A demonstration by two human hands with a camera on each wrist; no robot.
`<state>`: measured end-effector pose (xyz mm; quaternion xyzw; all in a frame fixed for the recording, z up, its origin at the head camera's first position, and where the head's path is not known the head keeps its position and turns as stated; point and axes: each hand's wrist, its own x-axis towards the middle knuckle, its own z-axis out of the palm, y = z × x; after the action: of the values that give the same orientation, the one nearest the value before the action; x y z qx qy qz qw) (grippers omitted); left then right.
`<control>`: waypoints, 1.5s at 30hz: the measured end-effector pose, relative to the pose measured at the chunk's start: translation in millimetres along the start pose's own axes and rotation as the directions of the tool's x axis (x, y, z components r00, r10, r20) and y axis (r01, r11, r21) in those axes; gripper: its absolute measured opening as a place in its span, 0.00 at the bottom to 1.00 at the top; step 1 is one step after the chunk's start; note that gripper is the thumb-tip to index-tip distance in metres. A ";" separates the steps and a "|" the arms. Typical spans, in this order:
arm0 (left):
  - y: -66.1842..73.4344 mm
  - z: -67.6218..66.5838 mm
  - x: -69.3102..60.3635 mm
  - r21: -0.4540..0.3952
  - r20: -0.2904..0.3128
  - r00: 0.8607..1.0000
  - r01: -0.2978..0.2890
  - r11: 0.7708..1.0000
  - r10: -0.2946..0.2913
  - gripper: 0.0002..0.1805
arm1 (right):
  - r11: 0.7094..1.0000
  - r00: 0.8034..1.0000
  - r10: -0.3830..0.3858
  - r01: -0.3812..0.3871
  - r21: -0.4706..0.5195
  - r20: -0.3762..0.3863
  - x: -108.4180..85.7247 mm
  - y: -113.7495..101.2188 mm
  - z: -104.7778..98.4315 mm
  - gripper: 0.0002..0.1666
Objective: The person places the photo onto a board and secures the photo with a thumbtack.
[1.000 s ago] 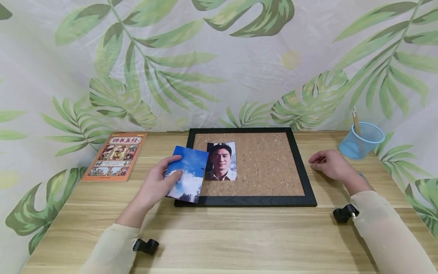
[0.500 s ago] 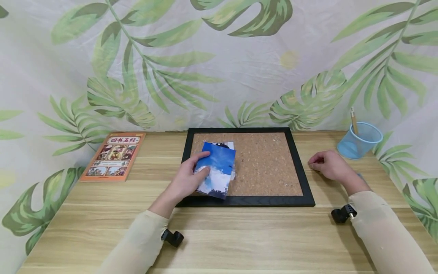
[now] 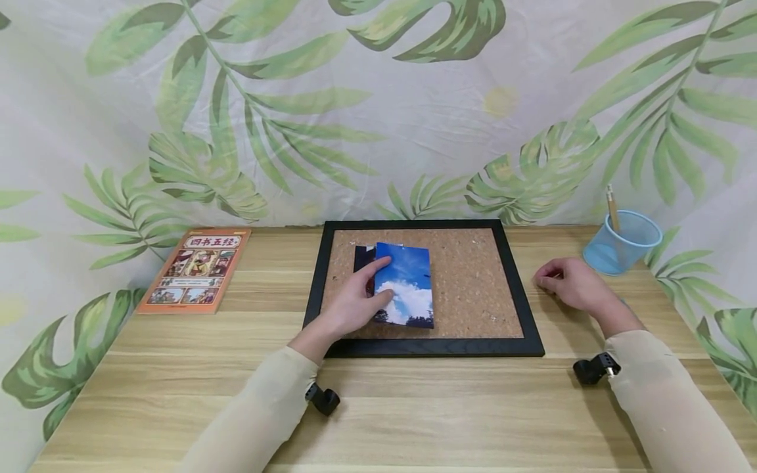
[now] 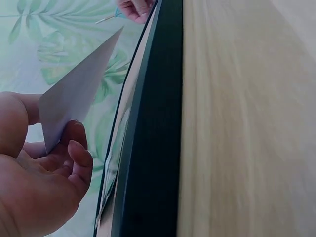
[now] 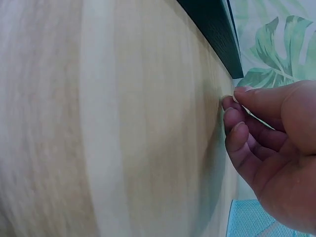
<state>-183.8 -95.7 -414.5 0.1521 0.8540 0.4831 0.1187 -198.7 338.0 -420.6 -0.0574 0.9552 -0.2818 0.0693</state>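
In the head view, my left hand (image 3: pixel 357 302) pinches a photo (image 3: pixel 408 289) of blue sky and white clouds by its left edge. The left wrist view shows the white back of this photo (image 4: pixel 79 84), held tilted and clear of the cork board (image 3: pixel 467 289). Beneath it lies a second photo (image 3: pixel 363 256), a portrait, mostly covered by the sky photo and my hand. My right hand (image 3: pixel 570 286) rests on the table right of the board. Its fingers are loosely curled, thumb near the index fingertip (image 5: pixel 228 102); nothing is clearly visible between them.
The board has a black frame (image 3: pixel 432 347) and lies on the wooden table (image 3: pixel 426 407). An orange book (image 3: pixel 195 270) lies at the left. Back right stands a blue mesh cup (image 3: pixel 618 246) with a pencil (image 3: pixel 612 207). A leaf-print cloth (image 3: pixel 426 118) hangs behind.
My left hand has carried the sky photo rightward from the board's left edge, over the portrait. The sky photo has turned more upright in the head view. My right hand has stayed in place.
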 end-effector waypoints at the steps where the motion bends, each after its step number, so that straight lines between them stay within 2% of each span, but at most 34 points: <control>1: 1.7 2.4 2.5 0.007 0.000 1.000 -0.001 1.000 0.001 0.38 | 1.000 1.000 0.002 -0.002 0.007 0.000 0.0 -0.3 -0.3 0.11; 6: 10.3 14.6 15.3 0.038 0.023 1.000 -0.009 0.999 0.008 0.39 | 0.994 0.998 0.050 -0.052 0.093 0.023 0.9 -3.3 -0.6 0.13; 10: 16.8 25.2 27.1 0.056 0.048 0.999 0.005 0.998 -0.008 0.41 | 0.986 0.997 0.070 -0.073 0.151 0.024 0.9 -7.4 -0.2 0.16; 21: 34.5 54.2 58.7 0.043 0.057 0.998 0.027 0.999 -0.029 0.42 | 0.980 0.999 0.043 -0.039 0.196 -0.016 4.0 -21.5 4.6 0.16; 25: 36.3 61.9 67.0 0.085 0.069 0.996 0.048 0.995 -0.054 0.43 | 0.976 0.999 0.032 -0.028 0.216 -0.017 6.3 -26.3 7.2 0.16; 29: 23.4 72.5 84.2 0.229 0.076 0.995 0.048 0.972 -0.067 0.46 | 0.951 0.999 0.044 -0.047 0.304 0.017 10.3 -30.4 9.8 0.18; 32: 8.9 81.8 99.8 0.365 0.076 0.994 0.046 0.930 -0.078 0.49 | 0.925 0.997 0.058 -0.069 0.373 0.042 14.6 -34.9 11.7 0.19; 36: 0.2 90.1 113.7 0.484 0.080 0.992 0.049 0.874 -0.100 0.54 | 0.903 0.997 0.049 -0.070 0.424 0.059 22.2 -44.1 14.7 0.19; 38: -1.0 92.9 118.4 0.513 0.078 0.991 0.051 0.857 -0.106 0.55 | 0.895 0.997 0.041 -0.066 0.441 0.067 26.9 -49.3 16.5 0.19; 45: 1.9 97.4 125.1 0.535 0.069 0.988 0.080 0.841 -0.138 0.56 | 0.852 0.994 0.049 -0.094 0.514 0.101 46.5 -66.8 25.0 0.19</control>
<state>-265.2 28.9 -469.0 0.1554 0.9539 0.2125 0.1441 -235.6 262.1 -409.5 -0.0127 0.8419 -0.5229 0.1325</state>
